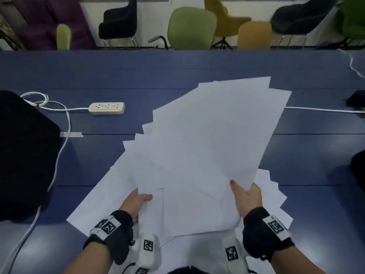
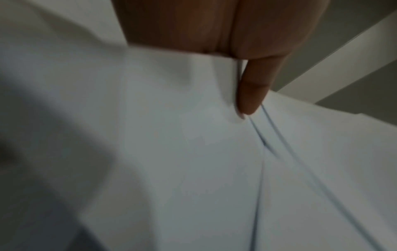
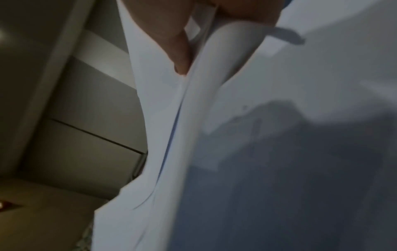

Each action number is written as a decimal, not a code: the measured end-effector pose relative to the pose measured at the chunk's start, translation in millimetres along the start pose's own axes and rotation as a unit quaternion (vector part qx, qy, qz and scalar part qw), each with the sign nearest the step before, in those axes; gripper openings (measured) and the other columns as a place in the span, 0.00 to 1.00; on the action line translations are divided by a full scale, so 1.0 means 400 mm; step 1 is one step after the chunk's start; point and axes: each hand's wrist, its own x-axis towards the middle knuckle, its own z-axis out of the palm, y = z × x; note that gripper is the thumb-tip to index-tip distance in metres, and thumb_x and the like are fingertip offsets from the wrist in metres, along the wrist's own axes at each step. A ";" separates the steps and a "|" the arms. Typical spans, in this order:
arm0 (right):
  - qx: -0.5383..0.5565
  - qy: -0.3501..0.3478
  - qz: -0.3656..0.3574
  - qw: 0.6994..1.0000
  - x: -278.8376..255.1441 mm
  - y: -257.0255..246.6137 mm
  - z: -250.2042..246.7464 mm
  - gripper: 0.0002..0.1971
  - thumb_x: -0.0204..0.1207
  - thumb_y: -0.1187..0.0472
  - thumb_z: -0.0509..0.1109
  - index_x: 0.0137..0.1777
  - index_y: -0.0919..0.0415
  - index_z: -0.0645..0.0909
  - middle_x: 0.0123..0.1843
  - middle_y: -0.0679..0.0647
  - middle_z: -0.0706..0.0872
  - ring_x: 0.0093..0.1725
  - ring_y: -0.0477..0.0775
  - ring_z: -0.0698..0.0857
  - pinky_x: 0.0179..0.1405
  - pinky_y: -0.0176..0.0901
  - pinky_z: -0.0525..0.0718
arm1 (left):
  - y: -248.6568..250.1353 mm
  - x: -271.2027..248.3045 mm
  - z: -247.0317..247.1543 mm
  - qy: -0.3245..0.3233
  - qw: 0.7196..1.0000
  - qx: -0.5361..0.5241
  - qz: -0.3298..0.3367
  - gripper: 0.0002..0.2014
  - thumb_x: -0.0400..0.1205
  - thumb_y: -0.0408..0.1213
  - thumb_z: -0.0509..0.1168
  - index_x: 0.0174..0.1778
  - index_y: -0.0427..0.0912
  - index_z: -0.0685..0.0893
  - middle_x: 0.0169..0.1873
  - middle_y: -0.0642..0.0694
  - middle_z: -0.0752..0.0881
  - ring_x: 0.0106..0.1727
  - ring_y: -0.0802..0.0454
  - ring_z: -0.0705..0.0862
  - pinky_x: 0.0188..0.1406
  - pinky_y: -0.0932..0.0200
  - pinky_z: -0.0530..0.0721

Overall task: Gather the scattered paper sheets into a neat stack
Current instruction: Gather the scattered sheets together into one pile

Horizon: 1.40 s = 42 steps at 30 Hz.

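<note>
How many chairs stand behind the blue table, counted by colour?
black chairs: 2
green chairs: 2
yellow-brown chairs: 2
Total: 6
The green shape at the right edge is cut off, so it is not counted.

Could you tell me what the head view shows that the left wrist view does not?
Only the head view shows the blue table, the power strip, the chairs and the right hand pinching the fanned paper sheets. Only the left wrist view shows, close up, a finger lying along the sheet edges. Both show the left hand holding white paper.
</note>
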 end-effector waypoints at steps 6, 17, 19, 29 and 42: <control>-0.112 -0.162 0.064 0.978 0.000 0.057 -0.040 0.09 0.72 0.73 0.70 0.45 0.58 0.79 0.46 0.58 0.87 0.42 0.51 0.84 0.36 0.32 0.82 | -0.008 0.022 -0.015 -0.006 0.999 -0.024 -0.026 0.36 0.67 0.54 0.75 0.69 0.42 0.76 0.61 0.39 0.85 0.61 0.38 0.84 0.67 0.40 0.78; -0.280 -0.052 0.015 0.958 0.092 0.045 -0.025 0.23 0.78 0.56 0.65 0.26 0.60 0.60 0.26 0.54 0.66 0.30 0.56 0.68 0.29 0.43 0.64 | -0.003 0.006 -0.006 -0.051 0.997 -0.007 0.054 0.29 0.63 0.33 0.76 0.62 0.37 0.81 0.54 0.39 0.89 0.55 0.40 0.87 0.49 0.51 0.85; -0.304 -0.082 0.011 0.949 0.083 0.057 -0.015 0.23 0.79 0.54 0.62 0.25 0.60 0.60 0.25 0.57 0.68 0.29 0.57 0.69 0.32 0.44 0.67 | -0.018 0.018 -0.003 -0.038 0.998 0.002 0.059 0.32 0.59 0.34 0.77 0.61 0.36 0.80 0.54 0.39 0.88 0.55 0.40 0.87 0.50 0.50 0.85; -0.121 -0.047 0.104 0.986 0.059 0.045 -0.040 0.11 0.76 0.68 0.66 0.37 0.61 0.67 0.29 0.66 0.81 0.14 0.55 0.81 0.17 0.42 0.82 | -0.022 0.011 0.012 -0.049 0.996 -0.011 0.072 0.24 0.65 0.31 0.75 0.58 0.42 0.82 0.56 0.40 0.88 0.57 0.41 0.86 0.57 0.47 0.82; -0.391 -0.064 0.053 0.916 0.232 -0.043 -0.097 0.27 0.67 0.34 0.67 0.53 0.56 0.74 0.55 0.58 0.82 0.52 0.60 0.84 0.57 0.51 0.81 | -0.025 0.021 0.021 -0.018 0.997 0.031 0.068 0.19 0.77 0.27 0.70 0.63 0.39 0.79 0.58 0.40 0.86 0.61 0.40 0.84 0.66 0.44 0.78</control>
